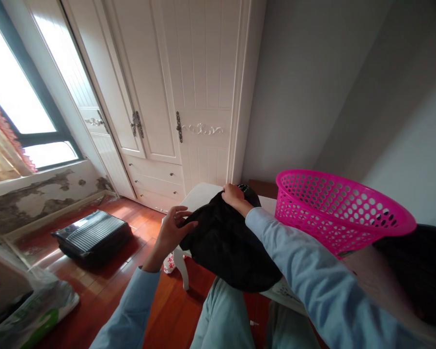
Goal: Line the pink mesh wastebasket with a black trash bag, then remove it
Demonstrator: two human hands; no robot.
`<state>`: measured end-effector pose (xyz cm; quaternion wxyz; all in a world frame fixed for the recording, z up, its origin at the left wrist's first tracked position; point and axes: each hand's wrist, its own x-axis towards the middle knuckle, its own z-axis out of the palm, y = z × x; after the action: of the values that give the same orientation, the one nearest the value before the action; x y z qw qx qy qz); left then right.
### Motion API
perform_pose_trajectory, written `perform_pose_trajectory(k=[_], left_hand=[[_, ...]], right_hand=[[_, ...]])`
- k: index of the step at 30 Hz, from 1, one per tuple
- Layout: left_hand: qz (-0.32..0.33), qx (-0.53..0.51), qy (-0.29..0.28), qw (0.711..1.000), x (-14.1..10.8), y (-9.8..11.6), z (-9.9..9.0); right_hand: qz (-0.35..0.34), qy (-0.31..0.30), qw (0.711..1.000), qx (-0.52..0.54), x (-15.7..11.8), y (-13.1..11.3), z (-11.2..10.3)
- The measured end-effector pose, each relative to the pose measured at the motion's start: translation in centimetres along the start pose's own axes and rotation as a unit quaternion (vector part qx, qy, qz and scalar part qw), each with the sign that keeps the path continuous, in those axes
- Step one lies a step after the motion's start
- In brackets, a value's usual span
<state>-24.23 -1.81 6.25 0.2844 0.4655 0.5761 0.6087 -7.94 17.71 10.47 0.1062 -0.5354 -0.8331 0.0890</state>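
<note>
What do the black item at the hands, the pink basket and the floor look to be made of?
Black item: soft, mostly matte fabric, judging by its loose drape; fibre unclear.
Pink basket: most likely smooth molded plastic, given the even color and regular holes.
Floor: glossy reddish wood or wood-look boards, from the seams and bright reflections.

No readable text, labels, numbers or signs.

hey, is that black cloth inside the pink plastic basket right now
No, the black cloth is outside the pink plastic basket, over the white table, with the right hand pinching it.
</note>
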Motion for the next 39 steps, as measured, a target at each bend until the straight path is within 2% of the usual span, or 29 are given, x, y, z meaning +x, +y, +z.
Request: perform_pose_trajectory(k=[2, 7, 10, 12, 15, 18, 20, 24, 28, 30, 32, 35, 39], left_hand=[[-0.016, -0.004, -0.005, 1.000, 0.2, 0.2, -0.2], [-0.024, 0.087, -0.031, 0.995, 2.2, 0.3, -0.8], [-0.006, 0.081, -0.003, 0.997, 2.6, 0.3, -0.8], [0.049, 0.086, 0.064, 0.993, 2.0, 0.3, -0.7], [0.159, 0.117, 0.157, 0.968, 0.4, -0.1, -0.5], [0.210, 0.162, 0.168, 0.950, -1.3, -1.1, -0.4], [0.215, 0.209, 0.152, 0.942, -1.9, -1.8, -0.4], [0.190, 0.350, 0.080, 0.914, -1.6, -2.2, 0.4], [0.223, 0.384, 0.042, 0.895, 0.6, -0.4, 2.3], [0.215, 0.407, 0.019, 0.887, 2.1, 0.8, 3.2], [0.196, 0.441, -0.033, 0.875, 3.3, 1.8, 3.7], [0.195, 0.460, -0.101, 0.860, 3.8, 2.6, 3.4], [0.270, 0.422, -0.104, 0.859, 1.6, 2.3, 1.6]], right_hand=[[0.001, 0.013, 1.000, 0.009, 0.6, 0.1, 0.1], [-0.015, 0.018, 0.999, 0.026, 0.9, 0.1, 0.7], [-0.003, 0.022, 0.999, 0.032, 1.1, 0.3, 0.7], [0.013, 0.029, 0.999, 0.036, 1.3, 0.5, 0.5], [0.035, 0.042, 0.998, 0.044, 1.8, 0.5, 0.1], [0.045, 0.048, 0.996, 0.052, 2.0, 0.5, 0.1], [0.045, 0.050, 0.996, 0.055, 2.0, 0.5, 0.2], [0.034, 0.049, 0.996, 0.059, 2.0, 0.7, 0.9], [0.010, 0.034, 0.997, 0.067, 1.9, 0.8, 1.5], [0.002, 0.030, 0.997, 0.071, 1.7, 0.9, 1.6], [0.001, 0.032, 0.997, 0.075, 1.6, 1.0, 1.5], [0.011, 0.043, 0.996, 0.080, 1.6, 1.3, 1.4], [0.024, 0.065, 0.993, 0.090, 1.8, 2.0, 1.4]])
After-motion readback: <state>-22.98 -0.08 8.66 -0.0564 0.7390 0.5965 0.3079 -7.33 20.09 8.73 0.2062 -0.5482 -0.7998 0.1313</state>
